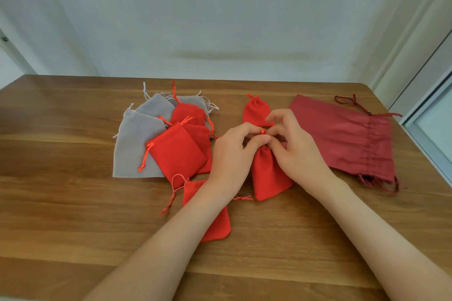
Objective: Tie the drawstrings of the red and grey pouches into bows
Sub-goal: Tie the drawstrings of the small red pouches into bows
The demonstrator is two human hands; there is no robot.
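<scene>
Hands meet right in the middle of the frame. The left hand (234, 154) and right hand (293, 151) both pinch the red drawstring (263, 131) at the gathered neck of a red pouch (269, 173), fingers curled in tight from either side. That pouch lies on the wooden table (61, 203), its bottom end pointing toward the lower edge.

Just behind the fingers sits a smaller red pouch (255, 112), top cinched shut. Left of centre there's a messy pile, grey pouches (137, 144) underneath and loose red pouches (178, 151) overlapping on top, strings trailing. One more red one (217, 230) is half hidden under the left forearm. Dark red bags (347, 139) lie flat at the right.
</scene>
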